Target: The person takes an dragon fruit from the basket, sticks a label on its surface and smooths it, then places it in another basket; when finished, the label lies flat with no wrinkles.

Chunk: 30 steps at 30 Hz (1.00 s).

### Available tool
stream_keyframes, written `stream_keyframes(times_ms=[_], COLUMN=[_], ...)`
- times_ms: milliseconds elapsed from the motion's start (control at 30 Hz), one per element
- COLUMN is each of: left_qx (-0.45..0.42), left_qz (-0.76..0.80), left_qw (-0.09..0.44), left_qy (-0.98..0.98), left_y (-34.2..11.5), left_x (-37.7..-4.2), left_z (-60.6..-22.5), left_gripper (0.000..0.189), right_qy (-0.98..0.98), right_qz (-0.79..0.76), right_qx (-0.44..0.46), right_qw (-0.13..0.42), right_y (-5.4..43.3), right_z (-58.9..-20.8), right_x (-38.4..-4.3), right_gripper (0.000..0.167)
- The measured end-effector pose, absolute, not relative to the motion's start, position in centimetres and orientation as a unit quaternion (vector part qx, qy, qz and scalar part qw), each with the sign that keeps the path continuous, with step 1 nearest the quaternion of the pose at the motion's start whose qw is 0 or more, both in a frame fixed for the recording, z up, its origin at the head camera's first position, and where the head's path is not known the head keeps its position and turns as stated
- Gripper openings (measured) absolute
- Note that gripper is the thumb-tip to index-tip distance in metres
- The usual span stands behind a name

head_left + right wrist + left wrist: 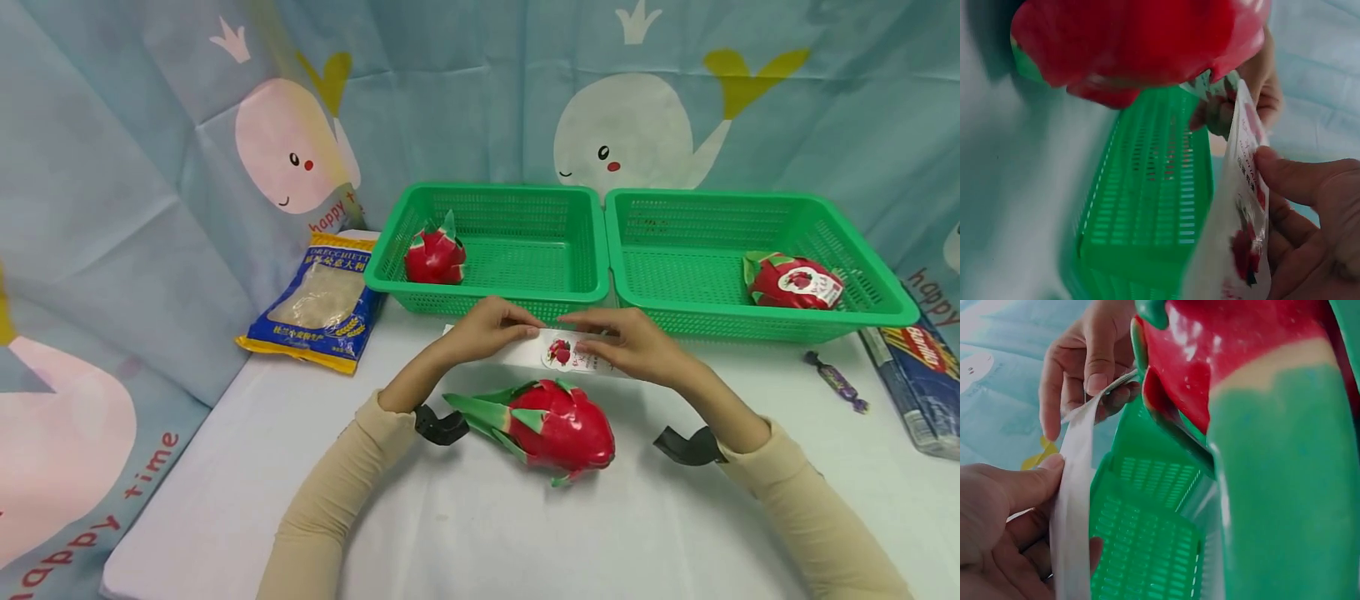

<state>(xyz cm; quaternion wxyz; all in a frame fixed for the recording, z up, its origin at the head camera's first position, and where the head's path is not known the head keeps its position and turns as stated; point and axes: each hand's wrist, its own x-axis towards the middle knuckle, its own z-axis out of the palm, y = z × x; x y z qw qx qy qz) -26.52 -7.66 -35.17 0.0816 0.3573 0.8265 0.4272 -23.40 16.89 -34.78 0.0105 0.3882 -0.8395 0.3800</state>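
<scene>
White label strip (558, 353) was held crosswise between both hands. Its left part was pinched between thumb and fingers by the left hand (487, 331); its right part was pinched the same way by the right hand (637, 343). Red fruit pictures and small lettering were printed on it.

Leafy dragon fruit (566, 425) was laid on its side on the surface (525, 542), nearer the body than the hands, between the wrists, leaf tips pointed left.

Just beyond the hands, two baskets were set side by side: the left basket (525, 267), with a second dragon fruit (435, 256) in its left end, and the right basket (675, 275), with a labelled dragon fruit (783, 282) in its right end.

Left of the left hand, a blue-yellow bag (318, 300) was placed beside the left basket. Right of the right hand, a purple wrapped candy (836, 382) was seen, then a blue packet (915, 375) farther out.
</scene>
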Motion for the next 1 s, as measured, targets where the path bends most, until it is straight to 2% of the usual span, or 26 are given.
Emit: stream_keyframes(times_ms=[200,400,500,633,800,900,1000], left_qx=[0.349,0.342,0.335,0.323,0.341,0.362,0.367], left_qz=[0.458,0.424,0.397,0.373,0.298,0.255,0.280], left_qw=[0.103,0.082,0.067,0.055,0.027,0.002,-0.015], left_qy=[0.811,0.834,0.852,0.868,0.891,0.897,0.887], left_y=[-7.7,-7.9,-8.1,-8.3,-8.7,-8.7,-8.4], left_x=[-26.6,-26.6,-26.6,-26.9,-27.6,-27.8,-27.1], left_z=[-35.1,-35.6,-35.9,-36.3,-37.5,-37.9,-37.2], left_gripper=[0.019,0.019,0.019,0.019,0.019,0.020,0.022], right_qy=[-0.798,-0.812,-0.822,-0.841,-0.861,-0.871,-0.878], right_qz=[0.421,0.442,0.444,0.445,0.452,0.440,0.428], right_qx=[0.432,0.381,0.356,0.306,0.234,0.218,0.211], right_qw=[0.014,0.022,0.019,0.025,-0.008,-0.024,-0.030], right_y=[16.6,16.5,16.4,16.4,16.5,16.6,16.5], right_z=[-35.4,-35.9,-36.0,-35.5,-34.6,-34.2,-34.0], right_x=[-23.5,-23.4,-23.3,-23.2,-23.1,-23.0,-22.8], right_gripper=[0.029,0.011,0.008,0.007,0.016,0.018,0.017])
